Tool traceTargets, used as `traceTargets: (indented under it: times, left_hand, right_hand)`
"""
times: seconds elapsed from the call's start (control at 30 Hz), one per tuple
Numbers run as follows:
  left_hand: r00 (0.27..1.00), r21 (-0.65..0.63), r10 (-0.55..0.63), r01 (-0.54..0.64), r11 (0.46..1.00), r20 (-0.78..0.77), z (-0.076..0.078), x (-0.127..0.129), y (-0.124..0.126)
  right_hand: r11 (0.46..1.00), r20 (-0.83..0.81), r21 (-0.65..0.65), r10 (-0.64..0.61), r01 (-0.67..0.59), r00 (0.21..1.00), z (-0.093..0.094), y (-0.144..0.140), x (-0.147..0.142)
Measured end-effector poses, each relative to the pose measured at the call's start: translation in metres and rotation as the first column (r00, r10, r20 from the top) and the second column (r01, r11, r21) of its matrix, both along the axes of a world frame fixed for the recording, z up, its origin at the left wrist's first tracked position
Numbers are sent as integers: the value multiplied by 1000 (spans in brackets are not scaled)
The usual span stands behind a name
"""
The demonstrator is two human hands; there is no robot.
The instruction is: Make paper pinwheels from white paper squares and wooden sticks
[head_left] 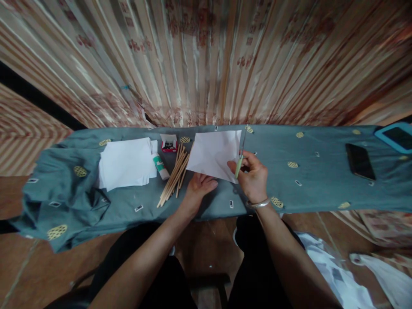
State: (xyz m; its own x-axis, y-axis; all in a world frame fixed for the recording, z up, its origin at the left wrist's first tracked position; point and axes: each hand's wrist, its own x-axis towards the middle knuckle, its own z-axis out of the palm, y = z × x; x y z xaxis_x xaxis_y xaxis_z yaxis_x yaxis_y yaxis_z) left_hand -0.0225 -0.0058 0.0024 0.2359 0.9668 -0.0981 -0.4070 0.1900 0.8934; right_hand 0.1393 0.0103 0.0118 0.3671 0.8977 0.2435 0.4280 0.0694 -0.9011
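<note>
So the right hand [255,179] has a grip on some green-handled scissors [238,167], right by the right edge of a white sheet [212,150] over the cloth-covered desk [322,182]. The left hand [197,191] is at the sheet's near edge, can't tell if it's actually pinching it. Wooden sticks [174,178] lie just left of the sheet.

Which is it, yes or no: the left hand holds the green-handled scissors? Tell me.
No, the green-handled scissors are in the right hand.
</note>
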Motion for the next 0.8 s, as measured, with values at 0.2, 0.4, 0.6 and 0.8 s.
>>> traceTargets:
  times: [0.2, 0.4, 0.6, 0.8]
  left_hand:
    - [964, -17, 251, -253, 967, -83, -8, 3, 14]
    - [881, 77, 393, -387, 919, -263, -10, -14, 30]
    - [815, 175, 482, -449, 876, -321, 2, -39, 48]
    - [764, 187, 565, -533, 825, -312, 13, -54, 57]
  right_hand:
    - [987, -179, -57, 138, -150, 974, -5, -3, -16]
    - [946, -304, -129, 248, -298, 920, -10, -8, -16]
    - [847, -290, -222, 416, -483, 862, -3, -27, -15]
    - [647, -334, -349, 590, -678, 735, -1, -40, -18]
